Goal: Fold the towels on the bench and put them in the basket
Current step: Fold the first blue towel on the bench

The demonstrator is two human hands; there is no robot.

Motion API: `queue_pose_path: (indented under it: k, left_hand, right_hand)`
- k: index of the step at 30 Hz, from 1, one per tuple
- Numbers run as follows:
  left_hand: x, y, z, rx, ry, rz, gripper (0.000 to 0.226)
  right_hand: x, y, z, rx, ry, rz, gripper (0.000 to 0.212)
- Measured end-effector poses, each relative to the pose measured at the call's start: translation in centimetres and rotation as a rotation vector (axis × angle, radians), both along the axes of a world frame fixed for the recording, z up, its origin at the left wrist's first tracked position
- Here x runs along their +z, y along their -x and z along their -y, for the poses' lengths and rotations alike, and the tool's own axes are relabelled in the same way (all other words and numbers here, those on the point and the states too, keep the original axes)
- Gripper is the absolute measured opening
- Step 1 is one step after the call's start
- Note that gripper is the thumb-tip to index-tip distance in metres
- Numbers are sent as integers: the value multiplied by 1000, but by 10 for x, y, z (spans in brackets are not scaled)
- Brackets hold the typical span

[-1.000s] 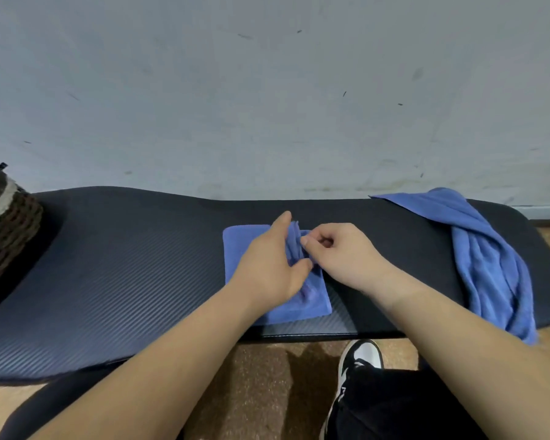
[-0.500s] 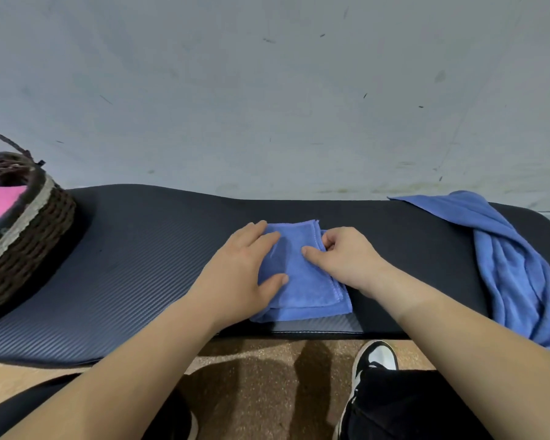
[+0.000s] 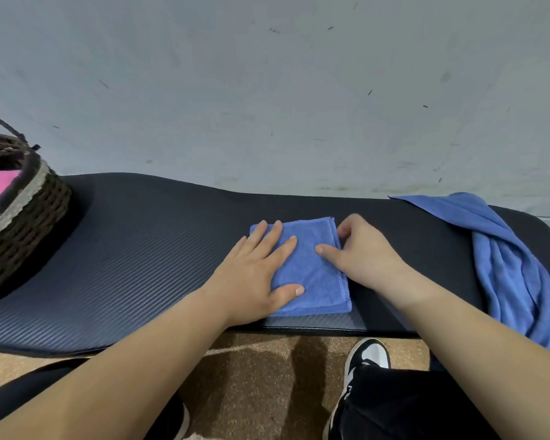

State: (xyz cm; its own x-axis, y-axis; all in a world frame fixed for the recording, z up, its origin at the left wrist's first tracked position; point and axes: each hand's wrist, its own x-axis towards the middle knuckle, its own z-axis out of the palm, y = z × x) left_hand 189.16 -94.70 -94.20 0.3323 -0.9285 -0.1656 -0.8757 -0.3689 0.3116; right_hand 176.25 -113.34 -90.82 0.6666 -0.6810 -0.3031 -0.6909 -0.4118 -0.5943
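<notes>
My left hand (image 3: 254, 274) lay flat on the folded towel (image 3: 315, 277) on the bench (image 3: 140, 249) while my right hand (image 3: 365, 258) pinched its right edge, with the basket (image 3: 29, 214) trip pending and a second towel (image 3: 505, 274) unfolded.

Far left of the left grip (image 3: 251, 281), the dark brown woven basket (image 3: 23, 223) is cut off by the frame edge. That grip covers the folded blue cloth towel's (image 3: 311, 274) left part. The right grip (image 3: 365, 258) hides its own curled fingertips; whether they pinch the towel's edge is unclear.
</notes>
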Motion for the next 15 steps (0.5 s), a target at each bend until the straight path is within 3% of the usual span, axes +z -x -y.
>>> queue_pose_path:
  k: [2, 4, 6, 10, 12, 15]
  left_hand:
    - [-5, 0, 0, 12, 2, -11, 98]
    - [-6, 0, -1, 15, 13, -21, 97]
    - [-3, -1, -2, 9, 43, -63, 98]
    - [13, -6, -3, 198, 216, -140, 93]
    - [23, -8, -4, 418, 259, -134, 77]
    - [29, -3, -4, 643, 190, -355, 53]
  right_hand:
    - [1, 1, 0, 92, 187, 59, 52]
    - [0, 3, -5, 236, 239, 133, 83]
    - [-5, 7, -10, 415, 323, 61, 101]
    - [-16, 15, -10, 562, 193, -222, 88]
    - [-17, 17, -7, 579, 131, -263, 88]
    - [-15, 17, -4, 590, 111, -258, 95]
